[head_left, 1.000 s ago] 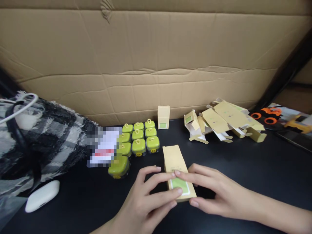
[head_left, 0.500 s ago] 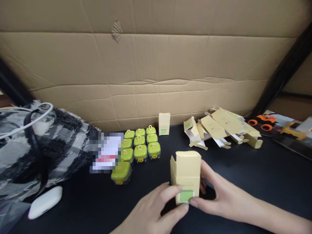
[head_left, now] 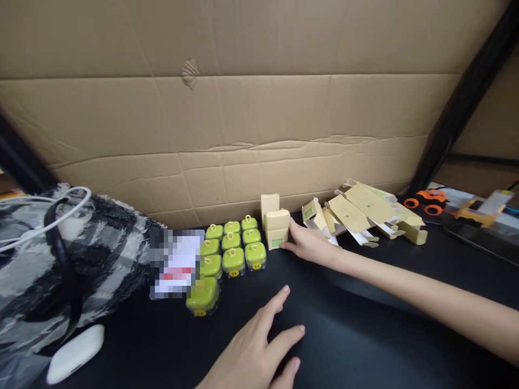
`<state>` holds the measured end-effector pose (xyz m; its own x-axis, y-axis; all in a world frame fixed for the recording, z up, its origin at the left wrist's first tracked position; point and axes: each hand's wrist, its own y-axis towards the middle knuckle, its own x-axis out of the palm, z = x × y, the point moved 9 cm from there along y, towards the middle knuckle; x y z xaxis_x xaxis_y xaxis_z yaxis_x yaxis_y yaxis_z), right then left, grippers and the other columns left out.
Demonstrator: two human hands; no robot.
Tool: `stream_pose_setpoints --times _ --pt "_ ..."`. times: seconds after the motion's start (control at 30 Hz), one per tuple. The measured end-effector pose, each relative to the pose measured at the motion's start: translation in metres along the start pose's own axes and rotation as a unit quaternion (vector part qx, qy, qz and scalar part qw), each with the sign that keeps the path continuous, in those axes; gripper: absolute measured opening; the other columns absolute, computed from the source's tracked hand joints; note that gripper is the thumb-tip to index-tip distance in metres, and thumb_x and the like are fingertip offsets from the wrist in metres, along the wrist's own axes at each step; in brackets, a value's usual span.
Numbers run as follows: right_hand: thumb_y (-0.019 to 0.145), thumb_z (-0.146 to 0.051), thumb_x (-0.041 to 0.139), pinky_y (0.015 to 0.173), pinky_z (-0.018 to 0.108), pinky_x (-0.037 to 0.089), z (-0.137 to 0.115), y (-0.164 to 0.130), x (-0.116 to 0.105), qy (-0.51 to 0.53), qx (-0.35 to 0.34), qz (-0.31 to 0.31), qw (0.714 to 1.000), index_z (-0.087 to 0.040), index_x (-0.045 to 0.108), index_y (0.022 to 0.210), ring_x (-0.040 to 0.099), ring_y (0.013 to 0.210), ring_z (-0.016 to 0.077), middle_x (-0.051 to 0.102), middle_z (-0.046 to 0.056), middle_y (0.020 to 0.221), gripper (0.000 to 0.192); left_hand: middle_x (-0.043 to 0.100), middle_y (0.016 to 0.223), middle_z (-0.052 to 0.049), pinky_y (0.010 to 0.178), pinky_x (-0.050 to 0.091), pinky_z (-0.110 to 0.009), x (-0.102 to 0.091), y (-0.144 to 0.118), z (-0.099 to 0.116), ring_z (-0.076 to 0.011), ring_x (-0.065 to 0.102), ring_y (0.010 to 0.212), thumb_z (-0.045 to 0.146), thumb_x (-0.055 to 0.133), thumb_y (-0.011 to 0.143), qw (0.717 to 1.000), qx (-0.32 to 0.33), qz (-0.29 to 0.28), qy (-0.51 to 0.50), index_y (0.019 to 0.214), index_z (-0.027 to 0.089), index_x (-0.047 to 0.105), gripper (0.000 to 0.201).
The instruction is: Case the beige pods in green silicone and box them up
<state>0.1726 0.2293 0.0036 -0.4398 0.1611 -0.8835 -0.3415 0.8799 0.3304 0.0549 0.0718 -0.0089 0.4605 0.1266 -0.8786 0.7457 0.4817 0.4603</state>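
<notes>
My right hand [head_left: 306, 241] grips a small cream cardboard box [head_left: 278, 231] from its right side. This box stands upright with its top flap raised and a green label low on its front. Directly behind it is a second cream box [head_left: 270, 202], partly hidden. My left hand [head_left: 259, 343] hovers low over the black table, fingers spread, holding nothing. To the left of the boxes several small clear containers with green lids [head_left: 233, 259] stand in rows, each lid with a little loop. One green-lidded container [head_left: 203, 294] sits nearest me.
Flattened cream cartons [head_left: 357, 213] lie in a pile at the back right. Further right are an orange toy car [head_left: 430, 202] and a dark phone-like slab [head_left: 478, 246]. At left are a plaid fringed cloth [head_left: 109, 248] and a white case [head_left: 76, 354]. Cardboard [head_left: 284, 108] walls the back.
My right hand has carried the cream box from in front of me to the back, before the other box. My left hand has let go of it and spread its fingers.
</notes>
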Motion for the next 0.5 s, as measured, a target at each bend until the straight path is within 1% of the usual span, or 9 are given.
stream_pose_setpoints --times 0.1,0.17,0.2,0.27,0.3,0.33,0.43,0.5 --pt "0.093 -0.032 0.057 0.073 0.037 0.055 -0.004 0.002 0.003 -0.024 0.007 -0.001 1.0 -0.016 0.055 0.118 0.064 0.086 0.0183 0.062 0.007 0.11 0.03 0.052 0.135 -0.024 0.082 0.059 -0.034 -0.001 0.0 0.0 -0.0289 0.067 0.105 0.012 0.062 0.073 1.0 0.001 0.0 -0.002 0.107 0.017 0.061 0.035" --pt "0.092 -0.033 0.058 0.069 0.034 0.055 -0.005 -0.005 -0.002 -0.039 0.009 0.006 0.999 -0.016 0.052 0.122 0.064 0.079 0.0164 0.063 0.006 0.106 0.035 0.052 0.133 -0.025 0.083 0.058 -0.035 0.0 0.0 0.0 -0.031 0.066 0.108 0.012 0.063 0.073 1.0 0.001 -0.004 0.004 0.107 0.017 0.062 0.034" --pt "0.092 -0.032 0.058 0.067 0.034 0.055 -0.005 -0.011 -0.007 -0.048 0.007 0.014 0.999 -0.016 0.048 0.127 0.064 0.076 0.0161 0.063 0.007 0.104 0.04 0.053 0.133 -0.025 0.082 0.059 -0.035 0.0 0.0 -0.001 -0.0318 0.065 0.108 0.012 0.064 0.073 1.0 0.001 -0.008 0.008 0.106 0.017 0.062 0.034" --pt "0.09 -0.028 0.056 0.067 0.033 0.055 -0.003 -0.024 -0.024 -0.067 -0.004 0.037 0.997 -0.014 0.037 0.137 0.065 0.076 0.0172 0.063 0.008 0.103 0.052 0.053 0.133 -0.024 0.081 0.059 -0.035 0.004 -0.001 -0.003 -0.0319 0.066 0.107 0.013 0.065 0.073 1.0 -0.001 -0.021 0.013 0.106 0.017 0.062 0.033" --pt "0.09 -0.026 0.054 0.07 0.034 0.054 0.0 -0.032 -0.035 -0.078 -0.011 0.053 0.995 -0.014 0.034 0.139 0.065 0.08 0.0188 0.063 0.009 0.104 0.055 0.053 0.133 -0.024 0.08 0.059 -0.035 0.006 -0.001 -0.003 -0.0316 0.066 0.107 0.013 0.065 0.073 1.0 -0.001 -0.028 0.014 0.106 0.018 0.062 0.033" --pt "0.09 -0.025 0.051 0.074 0.035 0.053 0.004 -0.039 -0.047 -0.091 -0.015 0.07 0.993 -0.014 0.033 0.14 0.065 0.086 0.0208 0.062 0.01 0.106 0.054 0.053 0.134 -0.023 0.081 0.059 -0.035 0.007 -0.002 -0.004 -0.0312 0.066 0.108 0.013 0.065 0.074 0.999 -0.001 -0.033 0.014 0.107 0.019 0.062 0.034" --pt "0.09 -0.034 0.047 0.088 0.044 0.047 0.031 -0.055 -0.086 -0.138 0.002 0.129 0.982 -0.015 0.047 0.129 0.059 0.104 0.0299 0.06 0.014 0.112 0.044 0.05 0.137 -0.022 0.085 0.058 -0.034 0.012 -0.005 -0.006 -0.0297 0.063 0.112 0.014 0.064 0.076 0.999 -0.01 -0.043 0.008 0.11 0.021 0.061 0.034" --pt "0.086 -0.042 0.051 0.093 0.053 0.041 0.058 -0.062 -0.109 -0.17 0.042 0.17 0.97 -0.014 0.053 0.123 0.053 0.112 0.0382 0.056 0.02 0.118 0.046 0.049 0.138 -0.021 0.086 0.057 -0.034 0.013 -0.007 -0.008 -0.0287 0.063 0.114 0.014 0.063 0.078 0.999 -0.021 -0.047 0.006 0.111 0.022 0.061 0.034"
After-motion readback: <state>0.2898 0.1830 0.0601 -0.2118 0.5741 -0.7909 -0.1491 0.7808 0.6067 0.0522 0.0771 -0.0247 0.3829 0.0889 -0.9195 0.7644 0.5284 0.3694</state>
